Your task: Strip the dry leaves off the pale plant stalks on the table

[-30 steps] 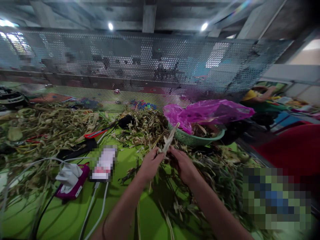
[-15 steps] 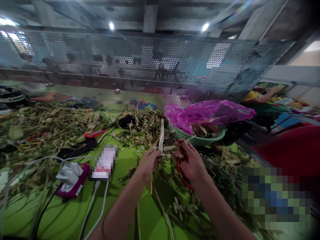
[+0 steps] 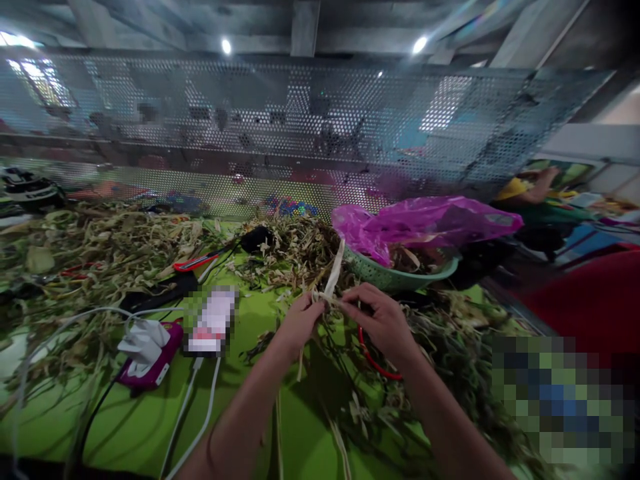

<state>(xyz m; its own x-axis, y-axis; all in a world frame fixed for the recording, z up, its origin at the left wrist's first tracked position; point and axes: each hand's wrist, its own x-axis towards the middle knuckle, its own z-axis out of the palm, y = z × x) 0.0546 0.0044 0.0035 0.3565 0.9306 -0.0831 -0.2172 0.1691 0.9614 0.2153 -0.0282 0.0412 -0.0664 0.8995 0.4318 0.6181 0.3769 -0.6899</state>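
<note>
My left hand (image 3: 301, 321) pinches several pale dried leaf strips where they cross. One broad whitish strip (image 3: 335, 272) stands up from that crossing, tilted a little to the right. Close on the right, my right hand (image 3: 384, 321) has its thumb and forefinger together on the end of a strip near the same crossing. Thin strands (image 3: 339, 437) hang below my hands over the green tabletop (image 3: 300, 427). Under my right wrist lies a red curved loop (image 3: 376, 363), partly hidden by the arm.
Heaps of dried leaves (image 3: 100, 260) cover the left, with more (image 3: 450, 353) on the right. A green basket (image 3: 400, 279) with a purple plastic bag (image 3: 425, 223) stands behind my right hand. Left are a cutter (image 3: 197, 261), a blurred phone (image 3: 213, 320), cables and a purple power block (image 3: 153, 367).
My right hand has come in toward my left, and its fingers have moved from the strip's raised end to close by the crossing. The upright strip leans more to the right.
</note>
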